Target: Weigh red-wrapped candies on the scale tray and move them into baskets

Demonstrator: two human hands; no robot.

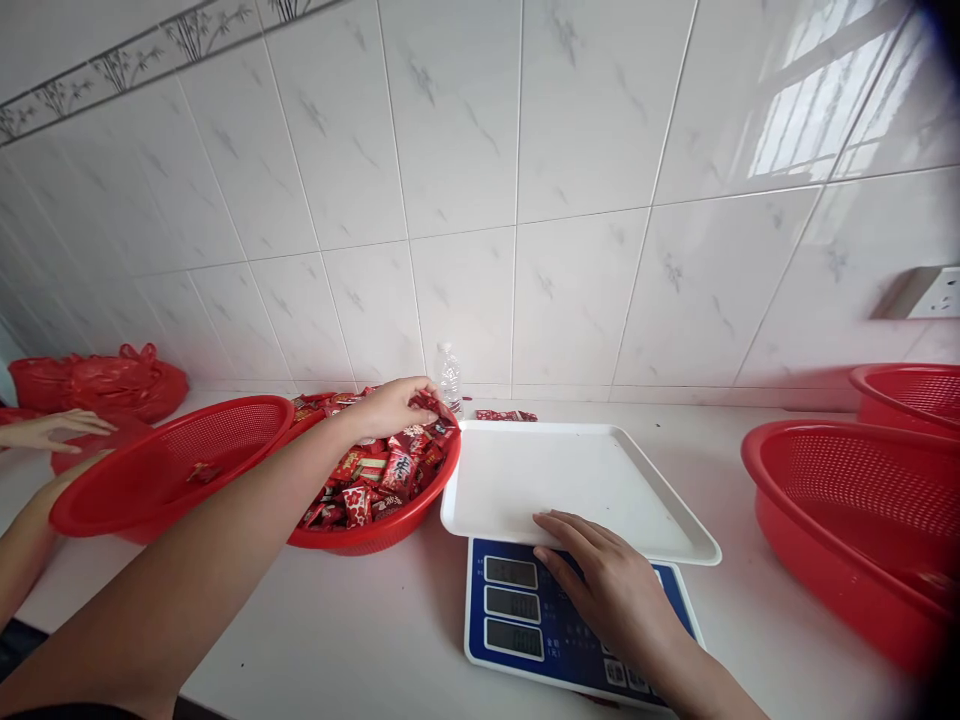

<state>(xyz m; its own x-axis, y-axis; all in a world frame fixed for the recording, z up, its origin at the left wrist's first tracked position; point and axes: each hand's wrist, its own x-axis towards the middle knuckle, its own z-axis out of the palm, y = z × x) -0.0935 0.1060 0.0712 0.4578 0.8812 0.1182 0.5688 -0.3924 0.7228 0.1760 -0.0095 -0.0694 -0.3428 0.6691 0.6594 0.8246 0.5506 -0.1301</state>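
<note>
My left hand (391, 408) reaches into a red plastic basket (375, 541) heaped with small red wrapped packets (399, 470). Its fingers are closed around some of them at the far right rim. My right hand (604, 570) lies over a blue and white digital scale (555, 652), fingers stretched out and tips on the near edge of its white tray (551, 480). Nothing lies in the tray apart from a few specks. Part of the keypad is hidden under my right hand.
Left of the packets stands another red basket (247, 425), with a co-worker's hands (56, 430) beside it and red plastic bags (97, 385) behind. A clear bottle (448, 378) and a flat red patterned packet (506, 415) are near the wall. More red baskets (847, 540) stand at right.
</note>
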